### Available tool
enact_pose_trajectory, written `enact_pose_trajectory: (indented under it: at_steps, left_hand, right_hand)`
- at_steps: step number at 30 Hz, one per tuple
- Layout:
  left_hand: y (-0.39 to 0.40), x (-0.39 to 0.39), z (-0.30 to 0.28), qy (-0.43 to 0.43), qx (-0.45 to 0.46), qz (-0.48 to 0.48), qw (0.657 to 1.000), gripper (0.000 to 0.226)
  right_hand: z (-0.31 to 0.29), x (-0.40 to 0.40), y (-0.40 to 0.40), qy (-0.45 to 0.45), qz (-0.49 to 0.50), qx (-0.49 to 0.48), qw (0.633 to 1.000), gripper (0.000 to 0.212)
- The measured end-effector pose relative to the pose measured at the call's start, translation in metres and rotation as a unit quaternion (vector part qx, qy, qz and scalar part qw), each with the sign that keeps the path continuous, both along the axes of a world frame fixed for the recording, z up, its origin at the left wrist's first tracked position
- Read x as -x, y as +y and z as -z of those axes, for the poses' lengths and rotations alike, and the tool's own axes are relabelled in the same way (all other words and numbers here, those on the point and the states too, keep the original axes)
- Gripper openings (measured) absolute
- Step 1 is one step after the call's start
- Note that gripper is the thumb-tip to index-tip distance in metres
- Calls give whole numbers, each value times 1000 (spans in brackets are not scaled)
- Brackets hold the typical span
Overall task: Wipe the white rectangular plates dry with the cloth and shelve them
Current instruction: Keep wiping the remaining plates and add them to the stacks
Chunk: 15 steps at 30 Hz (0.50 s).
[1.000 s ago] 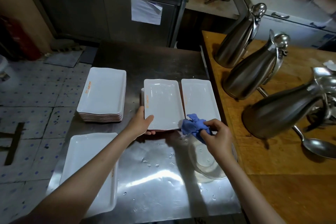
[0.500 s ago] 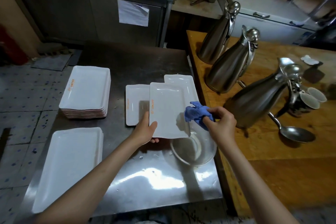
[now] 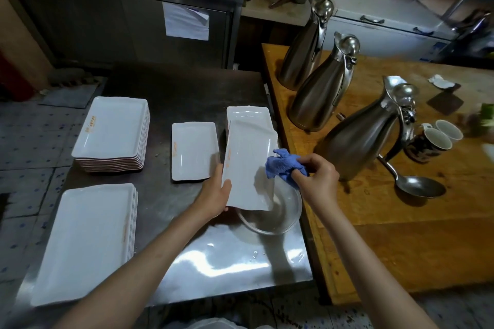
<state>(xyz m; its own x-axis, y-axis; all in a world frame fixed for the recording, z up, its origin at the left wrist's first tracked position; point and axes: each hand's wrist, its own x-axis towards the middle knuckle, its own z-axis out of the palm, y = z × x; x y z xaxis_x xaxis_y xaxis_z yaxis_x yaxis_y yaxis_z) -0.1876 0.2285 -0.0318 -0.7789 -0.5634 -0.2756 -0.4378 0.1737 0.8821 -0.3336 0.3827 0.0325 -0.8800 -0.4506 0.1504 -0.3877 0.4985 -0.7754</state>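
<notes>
From the head view, the left hand grips a white rectangular plate by its near-left edge; a second ago that plate lay on the steel table, and it is now lifted and tilted above a clear bowl. At its three o'clock the right hand pinches the bunched blue cloth at the plate's right edge, so wiping looks about to begin. Other plates wait at nine o'clock.
</notes>
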Motion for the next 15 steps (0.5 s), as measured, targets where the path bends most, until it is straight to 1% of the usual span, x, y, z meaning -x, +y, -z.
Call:
enact_pose_trajectory:
  at_steps: [3, 6, 8, 12, 15]
  left_hand:
    - [2, 3, -1, -18, 74, 12, 997, 30]
    - [3, 7, -2, -51, 150, 20, 987, 21]
    - [5, 9, -4, -68, 195, 29, 978, 22]
    - [7, 11, -6, -76, 265, 35, 961, 29]
    - [8, 11, -7, -88, 326, 55, 940, 33]
  right_hand:
    - [0, 1, 2, -5, 5, 0, 1000, 17]
    - [2, 2, 4, -10, 5, 3, 1000, 17]
    - [3, 2, 5, -10, 4, 7, 1000, 17]
    - [4, 4, 9, -8, 3, 13, 1000, 17]
    - [4, 5, 11, -12, 8, 12, 1000, 18]
